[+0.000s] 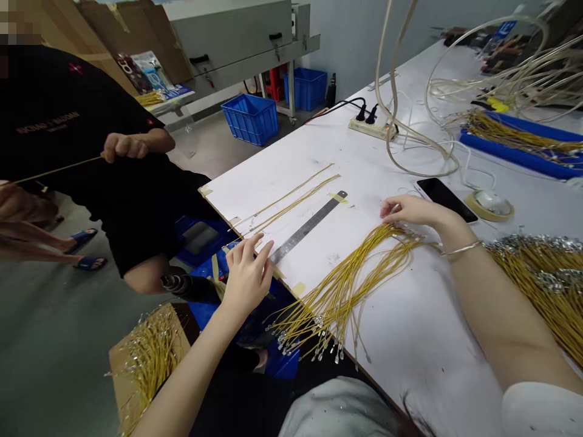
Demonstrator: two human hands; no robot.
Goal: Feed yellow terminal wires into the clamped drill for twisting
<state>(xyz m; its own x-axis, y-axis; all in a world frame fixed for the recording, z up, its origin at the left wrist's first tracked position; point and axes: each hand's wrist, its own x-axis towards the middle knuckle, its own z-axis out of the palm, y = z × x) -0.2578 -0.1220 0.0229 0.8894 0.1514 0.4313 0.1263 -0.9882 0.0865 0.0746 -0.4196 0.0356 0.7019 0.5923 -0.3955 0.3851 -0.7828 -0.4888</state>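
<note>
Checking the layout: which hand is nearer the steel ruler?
Left. The left hand sits at the lower end of the steel ruler; the right hand is farther off, beyond the yellow wires.

Look at that: a thin silver bangle [462, 247] on the right wrist [449, 238], and pale short sleeves [542, 409], forearms [501, 315] left bare!

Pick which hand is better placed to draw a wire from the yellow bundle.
Probably the right hand: it touches the upper ends of the yellow wire bundle, while the left hand sits by the steel ruler.
</note>
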